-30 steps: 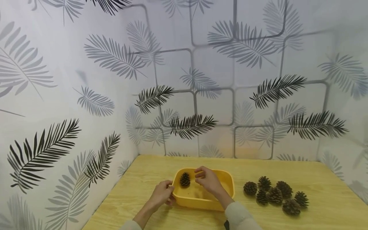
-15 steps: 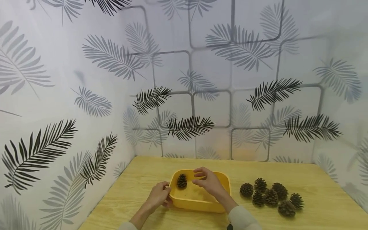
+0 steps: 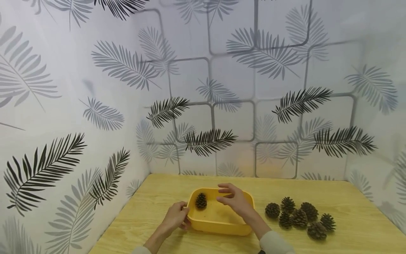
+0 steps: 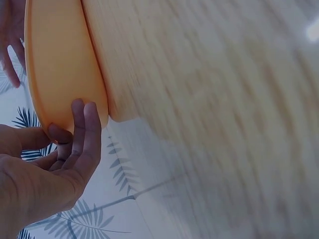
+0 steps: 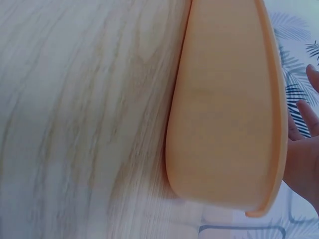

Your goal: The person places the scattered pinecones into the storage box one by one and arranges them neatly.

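A yellow rectangular plastic bin [image 3: 219, 227] stands on the wooden table, one dark brown pine cone [image 3: 201, 200] lying inside toward its left end. My left hand [image 3: 174, 216] grips the bin's left end. In the left wrist view, its thumb is at the rim and its fingers [image 4: 89, 129] lie against the outer wall. Over the right part of the bin hovers my right hand [image 3: 236, 201], fingers loosely spread and holding nothing. The right wrist view has the bin's outer side [image 5: 224, 109] in front, and the right hand [image 5: 305, 149] partly shows beyond the rim.
To the right of the bin, several pine cones [image 3: 299, 218] lie in a loose cluster on the table [image 3: 355, 225]. Behind and to the left rise pale walls [image 3: 234, 77] printed with leaf shapes.
My right hand has shifted slightly right over the bin, away from the pine cone inside. My left hand keeps its grip on the bin's end. The head view has turned slightly.
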